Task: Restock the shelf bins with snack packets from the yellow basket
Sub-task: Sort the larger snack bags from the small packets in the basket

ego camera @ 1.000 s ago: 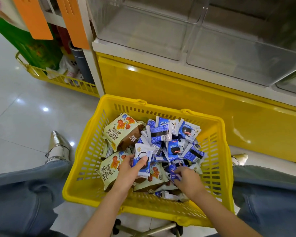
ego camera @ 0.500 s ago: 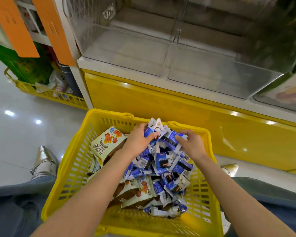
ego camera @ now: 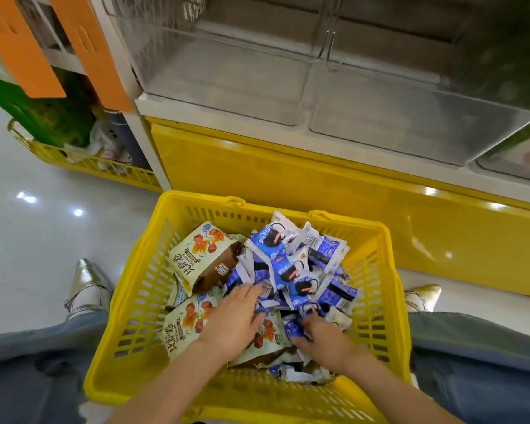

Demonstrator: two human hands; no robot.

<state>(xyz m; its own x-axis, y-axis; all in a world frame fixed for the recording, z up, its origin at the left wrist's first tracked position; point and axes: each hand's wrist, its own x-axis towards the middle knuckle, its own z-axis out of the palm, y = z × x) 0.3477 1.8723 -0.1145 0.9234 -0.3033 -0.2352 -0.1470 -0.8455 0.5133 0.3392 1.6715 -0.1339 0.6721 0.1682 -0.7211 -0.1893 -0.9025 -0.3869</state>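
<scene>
The yellow basket point(ego camera: 135, 295) stands on the floor between my knees. Several blue-and-white cookie packets point(ego camera: 291, 264) are heaped in its middle and right. Cream-and-brown snack packets point(ego camera: 202, 255) lie on its left side. My left hand point(ego camera: 236, 319) reaches into the near edge of the blue heap, with packets between its thumb and fingers. My right hand point(ego camera: 325, 338) is beside it, fingers curled on a blue packet point(ego camera: 292, 328). Above, clear plastic shelf bins point(ego camera: 227, 78) sit side by side, and I see no packets in them.
A yellow cabinet front point(ego camera: 288, 179) runs under the bins, just behind the basket. A second yellow basket point(ego camera: 98, 168) with goods stands at the left by a white post. Orange tags point(ego camera: 22, 50) hang at top left. My silver shoes point(ego camera: 89, 286) flank the basket.
Both hands have pulled back from the far side of the blue heap to its near side. The view has dropped slightly toward the basket.
</scene>
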